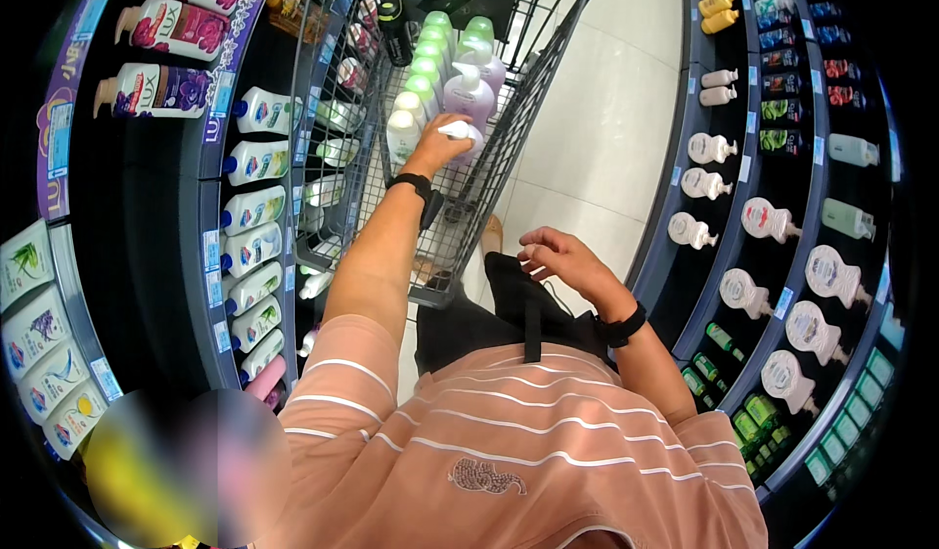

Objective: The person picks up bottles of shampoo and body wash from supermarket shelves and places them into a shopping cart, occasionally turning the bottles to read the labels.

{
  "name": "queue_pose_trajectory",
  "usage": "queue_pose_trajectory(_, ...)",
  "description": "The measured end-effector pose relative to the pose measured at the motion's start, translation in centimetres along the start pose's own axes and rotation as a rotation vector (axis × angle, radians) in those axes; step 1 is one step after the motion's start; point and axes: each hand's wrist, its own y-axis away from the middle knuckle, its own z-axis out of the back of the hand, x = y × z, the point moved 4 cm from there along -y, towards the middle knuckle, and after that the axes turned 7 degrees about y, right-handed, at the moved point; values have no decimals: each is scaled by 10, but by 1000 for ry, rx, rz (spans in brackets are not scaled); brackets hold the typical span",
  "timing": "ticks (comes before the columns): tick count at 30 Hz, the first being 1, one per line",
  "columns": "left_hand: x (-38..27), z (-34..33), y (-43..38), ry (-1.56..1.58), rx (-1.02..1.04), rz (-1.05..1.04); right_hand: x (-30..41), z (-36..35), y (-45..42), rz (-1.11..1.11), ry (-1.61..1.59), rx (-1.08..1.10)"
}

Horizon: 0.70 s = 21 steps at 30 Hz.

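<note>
My left hand (433,145) reaches into the wire shopping cart (506,138), its fingers closed around the top of a pale lilac pump bottle (471,145) with a white pump head. Behind that bottle stand other lilac pump bottles (469,97). Left of them runs a row of bottles with green caps (425,68), with cream-capped white bottles (403,134) at its near end. In front of my waist, to the right of the cart, my right hand (568,259) is raised with loosely curled fingers and holds nothing.
A black drink bottle (395,31) stands at the cart's far left. The left shelf (213,255) holds white pump bottles (176,28) and blue-capped bottles (257,208). Across the tiled aisle (587,145), the right shelf (664,255) carries pump bottles (832,274). A blurred patch covers the lower left.
</note>
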Motion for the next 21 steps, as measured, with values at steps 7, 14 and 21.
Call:
queue_pose_trajectory(7,15,15,19,34,1,141,8,-16,-9,-3,29,18)
queue_pose_trajectory(14,39,12,21,-193,-73,137,18,-36,-22,42,130,77)
queue_pose_trajectory(21,19,13,57,-133,-186,153,25,-52,-22,25,201,127)
